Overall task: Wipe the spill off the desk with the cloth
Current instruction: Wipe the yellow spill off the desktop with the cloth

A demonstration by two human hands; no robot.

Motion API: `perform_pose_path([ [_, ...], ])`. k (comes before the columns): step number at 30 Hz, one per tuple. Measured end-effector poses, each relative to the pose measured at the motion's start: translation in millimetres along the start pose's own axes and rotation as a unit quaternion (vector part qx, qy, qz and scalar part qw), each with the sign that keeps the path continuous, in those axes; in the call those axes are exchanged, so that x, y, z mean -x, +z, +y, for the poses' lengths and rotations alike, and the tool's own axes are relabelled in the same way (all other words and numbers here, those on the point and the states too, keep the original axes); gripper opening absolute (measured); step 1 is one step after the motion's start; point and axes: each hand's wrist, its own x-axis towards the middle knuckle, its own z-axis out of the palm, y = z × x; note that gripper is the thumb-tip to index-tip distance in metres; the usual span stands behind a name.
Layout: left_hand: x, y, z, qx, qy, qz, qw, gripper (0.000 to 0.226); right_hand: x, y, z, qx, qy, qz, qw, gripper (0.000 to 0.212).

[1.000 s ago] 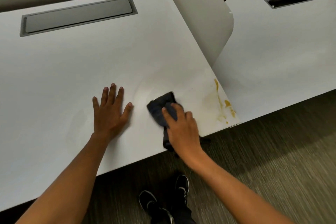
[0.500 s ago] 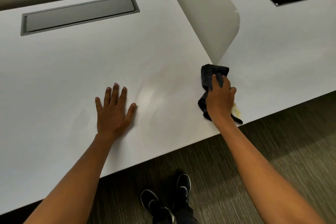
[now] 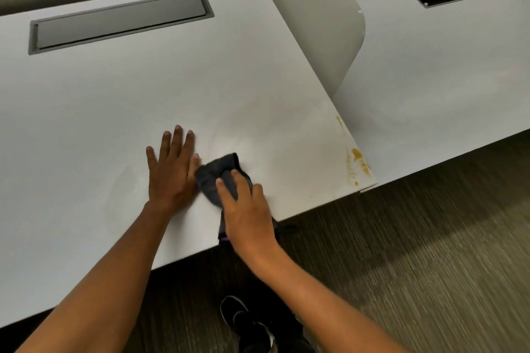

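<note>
The cloth [image 3: 219, 178] runs from the desk [image 3: 114, 100] edge away; right hand [image 3: 248, 215] presses it, left hand [image 3: 172, 172] flat, fingers spread.

dim, even light | floor [image 3: 430, 266] motion-blurred | wide-angle edge bending

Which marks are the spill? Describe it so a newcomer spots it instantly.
Start at the near white desk, the one with the closed grey hatch. Follow its front edge to the right corner, below the curved divider panel. The spill is the streak of yellow-brown blotches along that edge, the only colour on the white top, well right of the dark cloth.
</note>
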Motion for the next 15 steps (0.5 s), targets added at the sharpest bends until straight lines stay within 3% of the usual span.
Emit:
perform_pose_path([
  [3,1,0,0,0.009,-0.006,0.005,1.0,0.067,34,-6,9,0.031,-0.007,0.003,1.0,0.08],
  [7,3,2,4,0.01,-0.011,0.003,1.0,0.068,42,-31,61,0.065,0.049,-0.008,0.997,0.096],
  [12,1,3,3,0.001,-0.011,0.001,1.0,0.069,-35,-63,128,0.076,0.167,0.1,0.978,0.058],
  [15,0,4,2,-0.008,-0.009,0.001,1.0,0.068,-92,-63,133,0.035,0.187,0.12,0.974,0.053],
])
